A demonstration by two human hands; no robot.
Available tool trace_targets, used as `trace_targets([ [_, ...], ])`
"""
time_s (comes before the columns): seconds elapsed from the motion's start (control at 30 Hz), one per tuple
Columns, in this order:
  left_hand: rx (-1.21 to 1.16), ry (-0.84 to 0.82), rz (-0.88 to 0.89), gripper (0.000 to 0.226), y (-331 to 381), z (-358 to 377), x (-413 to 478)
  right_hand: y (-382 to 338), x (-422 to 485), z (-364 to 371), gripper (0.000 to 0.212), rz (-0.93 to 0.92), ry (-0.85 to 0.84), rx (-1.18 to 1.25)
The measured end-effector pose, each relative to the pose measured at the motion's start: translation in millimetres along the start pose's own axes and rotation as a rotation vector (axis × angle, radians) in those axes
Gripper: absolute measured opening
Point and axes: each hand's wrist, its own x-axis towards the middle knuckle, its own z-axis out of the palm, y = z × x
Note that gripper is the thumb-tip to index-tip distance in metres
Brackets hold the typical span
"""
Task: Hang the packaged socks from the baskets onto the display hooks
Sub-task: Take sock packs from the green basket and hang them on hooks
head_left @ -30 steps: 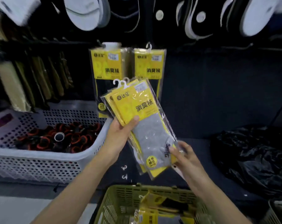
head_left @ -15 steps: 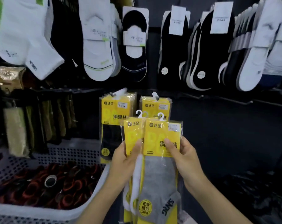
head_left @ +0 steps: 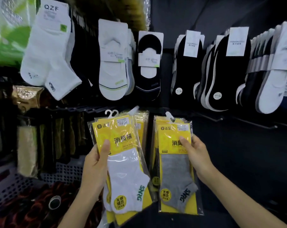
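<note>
My left hand (head_left: 96, 160) grips a small stack of yellow sock packs (head_left: 123, 163); the front one shows white socks, and white hanger hooks stick up at the top. My right hand (head_left: 193, 152) pinches a single yellow pack with grey socks (head_left: 175, 175) by its card, thumb on the front. That pack lies right in front of the yellow packs hanging on a display hook (head_left: 170, 117); whether its hanger is on the hook is hidden. More yellow packs (head_left: 141, 119) hang behind the left stack.
Above hang rows of white socks (head_left: 49, 51) and black low-cut socks (head_left: 188, 69) on hooks. A white perforated basket (head_left: 12, 186) with dark red rolled items sits lower left. Empty dark hooks (head_left: 218, 119) jut out at the right over dark wall.
The view tilted up to the display wall. My hands split the stack: the right hand carried the grey-sock pack to the right hanging packs, the left kept the white-sock packs.
</note>
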Motion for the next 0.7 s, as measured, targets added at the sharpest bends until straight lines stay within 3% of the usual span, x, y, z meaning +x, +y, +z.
trace_targets([
  [0.2,-0.029,-0.034,-0.042,0.032,-4.9,2.6,-2.3,24.4,32.2,11.6,0.014,0.013,0.200,-0.148],
  [0.3,-0.046,-0.037,-0.109,0.037,-6.7,3.7,-5.0,37.1,42.6,10.4,0.029,0.138,0.377,-0.207],
  [0.43,-0.087,-0.061,-0.164,0.036,-6.5,7.1,-9.7,53.8,34.7,1.4,0.024,0.231,0.518,-0.266],
  [0.57,-0.103,-0.063,-0.210,0.034,-6.2,14.0,-14.7,52.0,6.0,8.4,0.016,0.170,0.296,-0.188],
  [0.7,-0.092,-0.090,-0.214,0.031,-8.0,25.6,-22.4,19.6,-35.7,33.8,0.025,0.099,0.001,-0.039],
])
